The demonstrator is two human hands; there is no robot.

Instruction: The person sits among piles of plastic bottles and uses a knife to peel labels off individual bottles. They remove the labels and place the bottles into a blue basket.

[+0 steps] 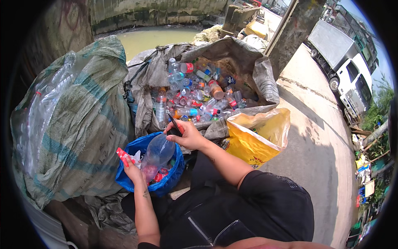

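My left hand [134, 171] pinches a crumpled red and white plastic label [125, 156]. Against its palm side rests the lower end of a clear plastic bottle [158, 151], tilted with its neck toward my right hand [189, 135]. That hand grips a slim knife-like tool [178, 125] with a dark, partly red body, its tip pointing up and away. My right thumb lies at the bottle's neck; whether it also grips the bottle is hard to tell. Below both hands is a blue plastic bag [174, 177], rolled open, holding red and white label scraps [160, 176].
A large grey woven sack [266, 79] full of plastic bottles [199, 93] lies ahead. Left stands a bulging green-striped sack [84, 124]; right, an open yellow sack [248, 140]. Beyond are murky water [155, 39], a concrete post [293, 34] and a white truck [345, 59] on the road.
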